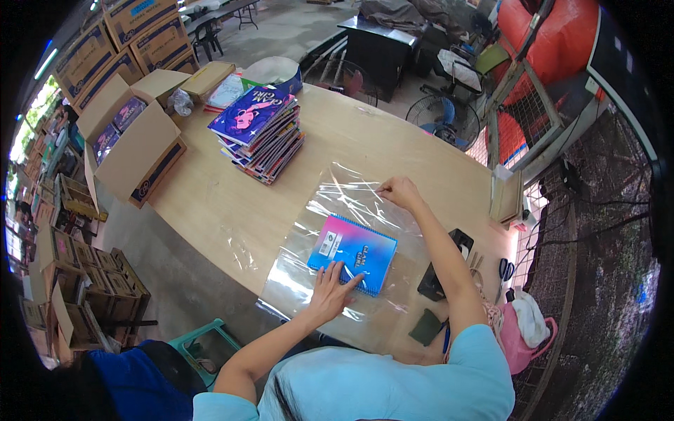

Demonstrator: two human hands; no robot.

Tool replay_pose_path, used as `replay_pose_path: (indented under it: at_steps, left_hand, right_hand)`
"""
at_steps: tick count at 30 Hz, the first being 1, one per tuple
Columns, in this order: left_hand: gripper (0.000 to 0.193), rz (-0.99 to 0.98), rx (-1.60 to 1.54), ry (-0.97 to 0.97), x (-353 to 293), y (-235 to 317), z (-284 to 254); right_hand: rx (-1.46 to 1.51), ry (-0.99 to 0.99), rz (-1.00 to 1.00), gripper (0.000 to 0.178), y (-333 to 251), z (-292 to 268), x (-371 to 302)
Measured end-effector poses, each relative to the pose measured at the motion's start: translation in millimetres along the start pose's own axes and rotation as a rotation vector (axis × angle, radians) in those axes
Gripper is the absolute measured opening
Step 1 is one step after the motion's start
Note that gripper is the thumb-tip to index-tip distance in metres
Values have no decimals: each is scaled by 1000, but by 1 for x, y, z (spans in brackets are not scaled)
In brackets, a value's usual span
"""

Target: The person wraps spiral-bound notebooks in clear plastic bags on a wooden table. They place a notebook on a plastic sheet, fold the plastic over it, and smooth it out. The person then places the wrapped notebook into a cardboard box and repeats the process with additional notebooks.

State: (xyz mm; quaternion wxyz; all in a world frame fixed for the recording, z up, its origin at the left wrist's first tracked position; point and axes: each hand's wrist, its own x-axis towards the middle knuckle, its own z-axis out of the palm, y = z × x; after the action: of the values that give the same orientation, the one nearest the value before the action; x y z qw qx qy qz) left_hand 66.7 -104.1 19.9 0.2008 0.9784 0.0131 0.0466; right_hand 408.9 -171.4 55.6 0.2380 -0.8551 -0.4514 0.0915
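The worktop (210,203) is a large pale wooden surface. On it lies a clear plastic sheet (337,238), wrinkled and glossy, with a blue-and-pink spiral notebook (353,252) resting on its middle, binding toward the far edge.

Risk, in order of scale:
1. Sheet slip. The film is slick on the smooth wood. If the right hand pulls its edge while the left hand relaxes, film and notebook will probably slide together and lose alignment.
2. Creasing. The film is already rumpled; uneven tension would likely set folds over the cover.
3. Snagging. The spiral wire could catch the film.

Grip state: the left hand (328,291) lies flat, fingers spread, pressing on the near edge of the notebook. The right hand (400,191) has its fingertips pressed together, pinching the far edge of the film.

Containers:
- An open cardboard box (133,151) at the far-left corner of the worktop holds purple-covered books, apparently more notebooks.
- Stacked closed cartons (126,38) stand beyond it; contents hidden.
- A pink bag (523,337) near the person's right side holds white cloth or paper; which one cannot be told.

A stack of notebooks (261,133) stands loose, well apart from the film.
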Motion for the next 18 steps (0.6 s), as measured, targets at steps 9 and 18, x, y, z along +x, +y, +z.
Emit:
replay_pose_path:
  at_steps: [9,18]
  left_hand:
    - [74,69,-40,62,-4,-5,13]
    - [76,105,18,-27,-5,-11,-1]
  right_hand:
    - [-119,449,-112,11,-63,25,-66]
    - [-598,646,-206,8,-27,18,0]
